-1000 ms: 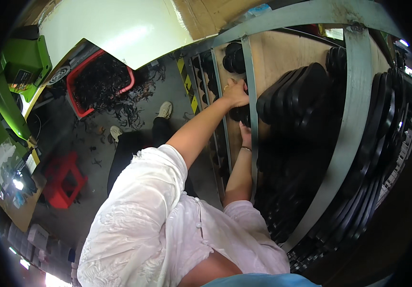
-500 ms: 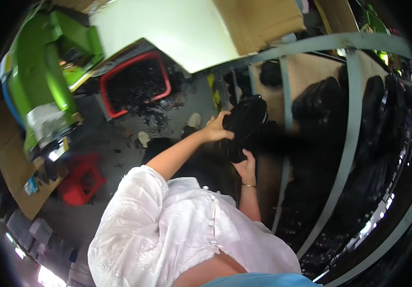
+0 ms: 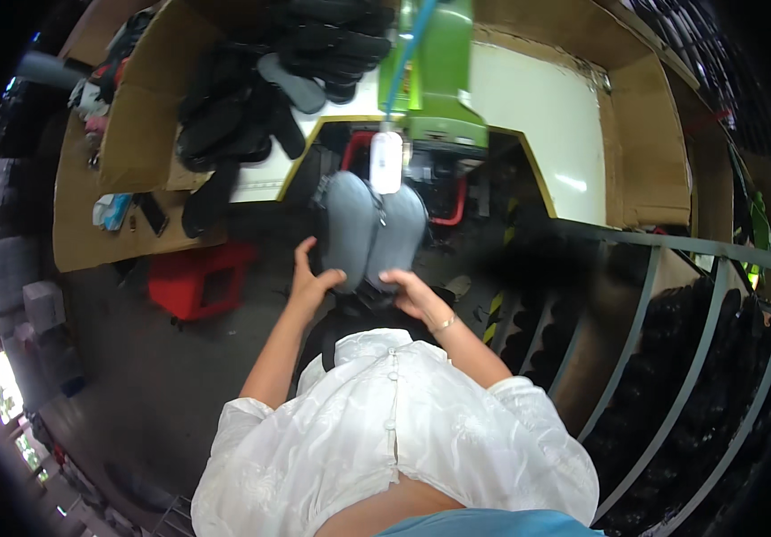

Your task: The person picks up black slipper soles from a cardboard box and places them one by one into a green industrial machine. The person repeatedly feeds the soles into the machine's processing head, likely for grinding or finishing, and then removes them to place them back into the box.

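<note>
A pair of black shoes with grey undersides [image 3: 372, 231] lies side by side in front of my body, grey faces up and narrower ends toward me. My left hand [image 3: 314, 282] is at the near end of the left one, its thumb on the grey face. The left index finger stretches out apart from the shoe, and other fingers are partly hidden. My right hand [image 3: 412, 294] holds the near end of the right one, thumb on top and fingers out of sight. Just beyond the far ends stands a green machine [image 3: 444, 80] with a bright lamp [image 3: 386, 163].
Black shoe pieces [image 3: 233, 107] are heaped on the white table [image 3: 529, 116] inside a cardboard surround [image 3: 650, 143]. A red stool [image 3: 190, 282] stands at left. Metal racks [image 3: 641, 331] of dark shoes line the right. A red-rimmed crate [image 3: 457, 201] sits under the machine.
My view has swung from the rack toward the green machine. The shoes, earlier dark side up near the rack, now show grey faces up before me, with both hands at their near ends.
</note>
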Demonstrator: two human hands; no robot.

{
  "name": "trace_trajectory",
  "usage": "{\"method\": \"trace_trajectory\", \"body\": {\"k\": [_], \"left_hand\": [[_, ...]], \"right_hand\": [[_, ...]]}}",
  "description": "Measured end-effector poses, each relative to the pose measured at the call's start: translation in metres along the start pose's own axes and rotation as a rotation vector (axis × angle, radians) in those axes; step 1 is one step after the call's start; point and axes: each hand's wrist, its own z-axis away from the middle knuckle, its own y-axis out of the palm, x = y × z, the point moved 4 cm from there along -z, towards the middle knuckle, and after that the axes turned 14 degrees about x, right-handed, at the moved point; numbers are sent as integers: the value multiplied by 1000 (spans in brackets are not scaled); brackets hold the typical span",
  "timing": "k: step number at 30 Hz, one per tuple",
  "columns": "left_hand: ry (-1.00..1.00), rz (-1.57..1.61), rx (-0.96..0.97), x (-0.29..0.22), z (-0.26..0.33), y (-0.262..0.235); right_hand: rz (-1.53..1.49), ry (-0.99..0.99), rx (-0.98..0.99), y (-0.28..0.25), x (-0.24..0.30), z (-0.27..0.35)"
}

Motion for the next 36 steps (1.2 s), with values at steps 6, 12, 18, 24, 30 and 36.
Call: {"method": "trace_trajectory", "body": {"k": [6, 12, 18, 24, 30, 36], "left_hand": [[608, 376, -76, -159, -69, -148], [318, -626, -412, -152, -136, -206], [-389, -1137, -403, -25, -168, -256], [-395, -1298, -352, -18, -177, -272], [44, -1614, -31, -9, -189, -200], [316, -1557, -64, -4, -205, -220]], "right_hand": [[333, -473, 323, 169, 135, -141], [993, -464, 276, 180, 134, -160], [640, -33, -376, -55, 10, 6], [44, 14, -1274, -180, -174, 274], [-290, 132, -1412, -227, -286, 328], [617, -161, -938, -187, -153, 179]]}}
